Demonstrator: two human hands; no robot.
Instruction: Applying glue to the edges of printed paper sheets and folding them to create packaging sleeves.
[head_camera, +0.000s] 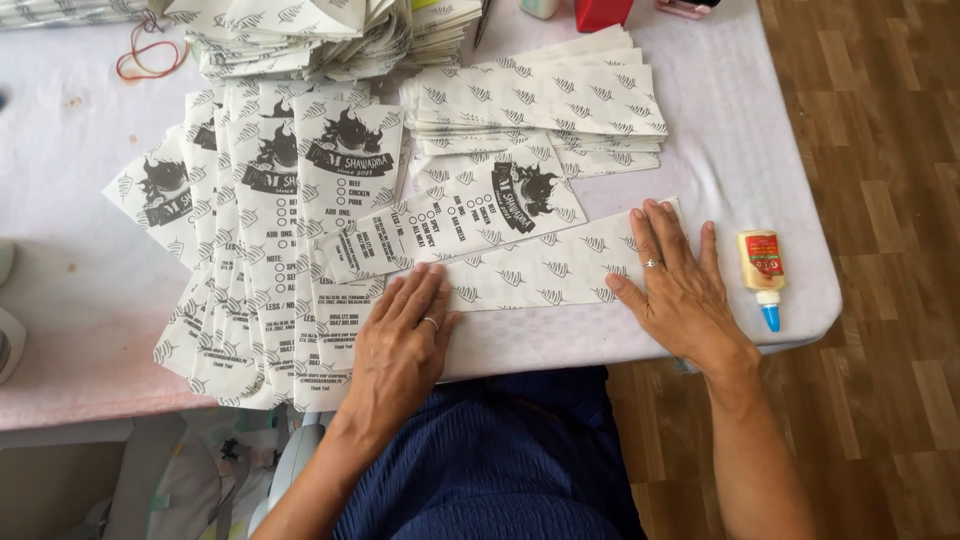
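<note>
Both palms flat: left hand (402, 335) and right hand (678, 285) press the folded paper sleeve (540, 270); glue bottle (765, 272) lies just right of it, likely needed next

White patterned paper strip (545, 268), flat, lengthwise along table edge

A folded paper strip (545, 270) lies crosswise near the front edge of the table (60, 290), with the left hand (405, 345) flat on its left end and the right hand (680, 290) flat on its right end. Left of it a fanned row of printed sheets (270, 240) overlaps toward the front edge, while behind it sits a stack of folded sheets (545, 100), and farther back what seems another heap (300, 35). A glue bottle (764, 272) lies right of the right hand, near the table's corner.
</note>
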